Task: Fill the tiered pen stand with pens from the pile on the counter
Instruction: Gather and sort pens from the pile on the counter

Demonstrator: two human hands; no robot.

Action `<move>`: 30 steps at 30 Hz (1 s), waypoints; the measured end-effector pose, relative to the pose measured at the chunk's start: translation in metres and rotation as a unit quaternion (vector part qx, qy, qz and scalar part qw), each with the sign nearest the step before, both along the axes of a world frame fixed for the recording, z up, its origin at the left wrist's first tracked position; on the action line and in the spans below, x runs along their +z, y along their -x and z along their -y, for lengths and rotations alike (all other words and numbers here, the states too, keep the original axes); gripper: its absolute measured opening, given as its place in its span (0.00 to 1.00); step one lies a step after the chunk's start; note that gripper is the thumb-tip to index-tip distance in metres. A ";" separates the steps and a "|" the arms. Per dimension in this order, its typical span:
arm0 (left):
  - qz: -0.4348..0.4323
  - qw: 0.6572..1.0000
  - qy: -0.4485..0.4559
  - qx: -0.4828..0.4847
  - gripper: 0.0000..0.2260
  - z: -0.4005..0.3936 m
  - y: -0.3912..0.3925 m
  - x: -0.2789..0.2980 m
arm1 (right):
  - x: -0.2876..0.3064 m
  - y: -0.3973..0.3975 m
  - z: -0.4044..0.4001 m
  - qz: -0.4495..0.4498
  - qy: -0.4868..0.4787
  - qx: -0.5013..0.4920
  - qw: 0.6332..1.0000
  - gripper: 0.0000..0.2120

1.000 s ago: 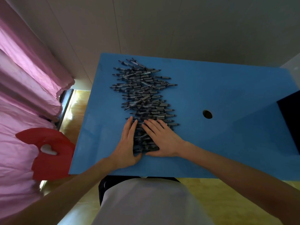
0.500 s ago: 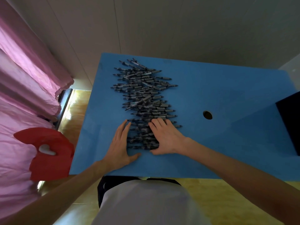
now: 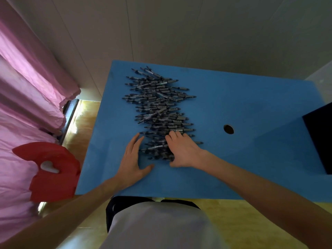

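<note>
head view, single frame. we see a blue surface (image 3: 251,108) with a long pile of pens (image 3: 158,106) running away from the hands toward the far edge. the pens are dark grey and lie mostly crosswise, stacked on one another.

left hand (image 3: 133,159): flat on the surface, palm down, fingers together and extended, thumb spread toward the other hand. it sits just beside the near end of the pile on its outer side; the fingertips reach the first pens, and nothing is gripped, so we log it as released.

right hand (image 3: 183,151): palm down on top of the near end of the pile, fingers curled over the pens (image 3: 156,150) that lie between the two hands. whether any pen is actually pinched under the fingers we cannot tell.

beyond the right hand, on its outer side, a round hole (image 3: 228,129) in the surface, well apart from the pile. farther out on that side a dark box-like object (image 3: 321,137) is cut by the frame edge; we cannot identify it.

outside the left hand, off the surface: a red plastic object (image 3: 52,169) and a pink curtain (image 3: 27,97).
</note>
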State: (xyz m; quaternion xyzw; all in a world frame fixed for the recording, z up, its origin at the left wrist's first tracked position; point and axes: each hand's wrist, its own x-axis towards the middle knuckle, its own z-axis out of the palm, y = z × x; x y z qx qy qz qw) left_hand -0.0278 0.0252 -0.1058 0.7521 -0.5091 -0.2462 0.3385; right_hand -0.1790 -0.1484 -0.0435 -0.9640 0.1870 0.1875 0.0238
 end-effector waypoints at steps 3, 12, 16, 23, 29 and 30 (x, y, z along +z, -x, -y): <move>-0.010 1.000 0.003 0.016 0.46 0.001 0.001 -0.001 | 0.002 -0.006 -0.002 -0.007 -0.001 -0.013 1.000 0.34; -0.028 1.000 -0.008 -0.013 0.51 0.004 0.010 -0.002 | 0.004 -0.014 0.001 0.020 -0.032 -0.037 0.999 0.27; -0.056 0.998 -0.002 -0.001 0.50 0.009 0.010 0.003 | 0.007 -0.015 0.007 0.028 -0.048 -0.037 0.998 0.21; -0.065 0.997 0.026 -0.012 0.47 0.014 0.002 0.013 | 0.006 -0.013 0.015 0.032 -0.045 -0.037 0.998 0.19; -0.078 0.992 0.102 0.011 0.47 0.012 -0.002 0.017 | 0.010 -0.010 0.024 0.032 -0.031 -0.020 0.999 0.20; -0.079 0.990 0.113 0.023 0.46 0.013 -0.006 0.019 | 0.013 -0.010 0.028 0.033 -0.030 -0.027 0.999 0.21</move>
